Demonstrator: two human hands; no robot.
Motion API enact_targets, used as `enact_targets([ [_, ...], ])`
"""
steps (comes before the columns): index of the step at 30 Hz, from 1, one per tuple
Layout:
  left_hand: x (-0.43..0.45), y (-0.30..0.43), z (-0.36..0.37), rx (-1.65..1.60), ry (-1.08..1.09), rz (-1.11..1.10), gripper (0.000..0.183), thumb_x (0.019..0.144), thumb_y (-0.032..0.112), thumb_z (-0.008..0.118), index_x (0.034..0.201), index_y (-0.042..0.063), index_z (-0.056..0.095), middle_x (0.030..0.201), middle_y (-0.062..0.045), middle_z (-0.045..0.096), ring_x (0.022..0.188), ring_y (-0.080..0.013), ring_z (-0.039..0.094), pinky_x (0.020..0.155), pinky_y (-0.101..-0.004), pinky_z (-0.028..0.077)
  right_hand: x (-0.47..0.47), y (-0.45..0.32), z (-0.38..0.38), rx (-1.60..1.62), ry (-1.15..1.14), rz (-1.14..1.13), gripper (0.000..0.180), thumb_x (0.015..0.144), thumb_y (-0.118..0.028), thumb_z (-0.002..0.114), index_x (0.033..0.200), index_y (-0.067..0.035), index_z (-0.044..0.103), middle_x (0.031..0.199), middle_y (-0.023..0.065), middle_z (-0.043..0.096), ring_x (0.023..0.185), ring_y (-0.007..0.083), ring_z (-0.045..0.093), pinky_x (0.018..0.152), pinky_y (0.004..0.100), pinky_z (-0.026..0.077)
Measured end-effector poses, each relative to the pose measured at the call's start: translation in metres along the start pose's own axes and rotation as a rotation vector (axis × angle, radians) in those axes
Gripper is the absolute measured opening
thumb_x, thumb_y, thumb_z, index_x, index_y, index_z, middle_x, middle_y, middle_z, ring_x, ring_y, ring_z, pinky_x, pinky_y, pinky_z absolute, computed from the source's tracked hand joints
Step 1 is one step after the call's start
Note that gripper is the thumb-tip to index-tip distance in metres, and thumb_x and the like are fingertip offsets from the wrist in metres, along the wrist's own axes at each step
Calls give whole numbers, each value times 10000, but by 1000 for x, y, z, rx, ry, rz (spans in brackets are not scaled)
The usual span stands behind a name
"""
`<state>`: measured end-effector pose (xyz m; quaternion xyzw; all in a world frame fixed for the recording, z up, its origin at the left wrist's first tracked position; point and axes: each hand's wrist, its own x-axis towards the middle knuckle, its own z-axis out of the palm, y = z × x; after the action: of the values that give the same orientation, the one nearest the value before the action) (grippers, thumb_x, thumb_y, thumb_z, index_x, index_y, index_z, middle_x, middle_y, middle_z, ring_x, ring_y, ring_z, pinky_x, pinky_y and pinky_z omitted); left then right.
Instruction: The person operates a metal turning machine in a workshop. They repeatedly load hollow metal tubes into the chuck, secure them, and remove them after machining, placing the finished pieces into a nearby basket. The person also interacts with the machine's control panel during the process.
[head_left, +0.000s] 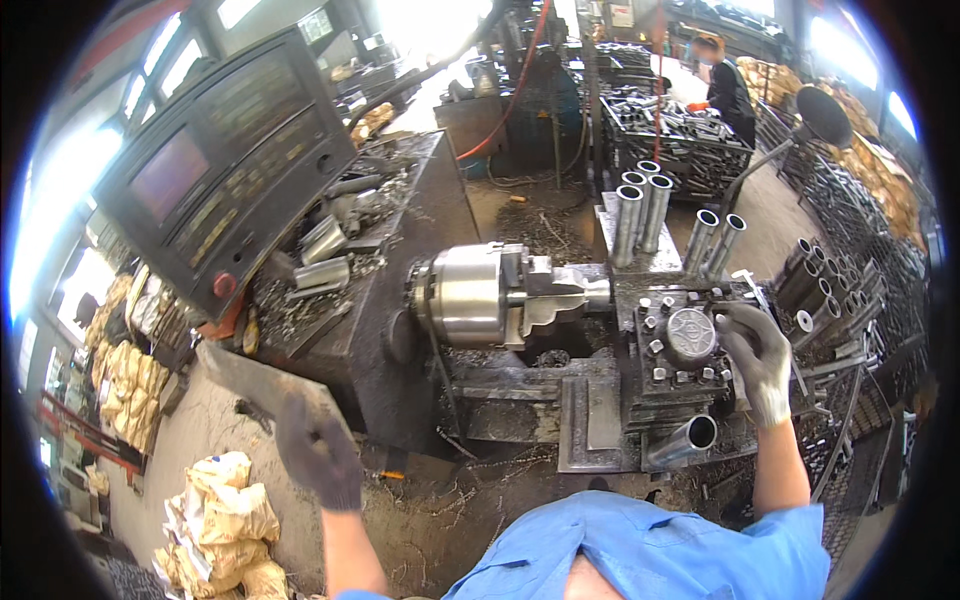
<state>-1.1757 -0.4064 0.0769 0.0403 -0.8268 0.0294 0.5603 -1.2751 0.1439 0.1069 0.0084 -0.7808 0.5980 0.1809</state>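
Observation:
My left hand (319, 454), in a dark glove, is at the near end of a flat grey plate (259, 382). Its fingers are partly hidden, so whether it grips the plate is unclear. My right hand (759, 360), in a grey and white glove, reaches to the right side of a lathe tool post (691, 335) with a round cap and several square-headed bolts. Thumb and fingers curve beside a bolt; I cannot tell if they hold it. Left of the post, a metal workpiece (598, 295) sits at the jaws of the lathe chuck (469, 294). A metal tube (684, 442) lies tilted below the post.
A control panel (232, 165) with a red button stands at left. Several tubes (637, 217) stand behind the tool post, and more tubes (821, 289) at right near a caliper (750, 285). A lamp (823, 118) rises behind. Far off, a person (727, 94) stands by a parts bin (675, 157).

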Motion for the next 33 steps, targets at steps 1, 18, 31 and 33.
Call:
enact_targets([
  [1,31,-3,6,13,-139,-4,382,1106,281,591,1363,2,632,1255,-211,721,1108,-412,698,970,-490,546,-12,7,-2,47,97,45,350,997,-36,693,1334,58,679,1129,97,763,1007,155,718,962,297,576],
  [18,133,-16,72,-194,-262,-24,507,1127,275,537,1609,136,459,1356,-228,717,1162,-474,710,933,-536,556,-133,42,-60,-284,-46,321,512,905,-40,765,1408,-23,668,1226,98,774,974,128,720,928,290,586],
  [31,-298,200,-156,-371,-1457,-939,425,978,477,664,1230,150,764,1177,-191,783,1123,-391,749,938,-483,583,-114,134,-1,-448,-462,107,731,800,-402,932,1396,-94,641,1181,203,779,1071,345,783,923,449,632],
  [33,-325,209,-202,-282,-1418,-1077,422,979,470,652,1233,152,762,1192,-206,774,1143,-422,729,942,-508,579,-118,137,-3,-373,-437,79,660,803,-383,936,1337,-87,684,1118,177,798,1035,320,796,900,439,639],
])
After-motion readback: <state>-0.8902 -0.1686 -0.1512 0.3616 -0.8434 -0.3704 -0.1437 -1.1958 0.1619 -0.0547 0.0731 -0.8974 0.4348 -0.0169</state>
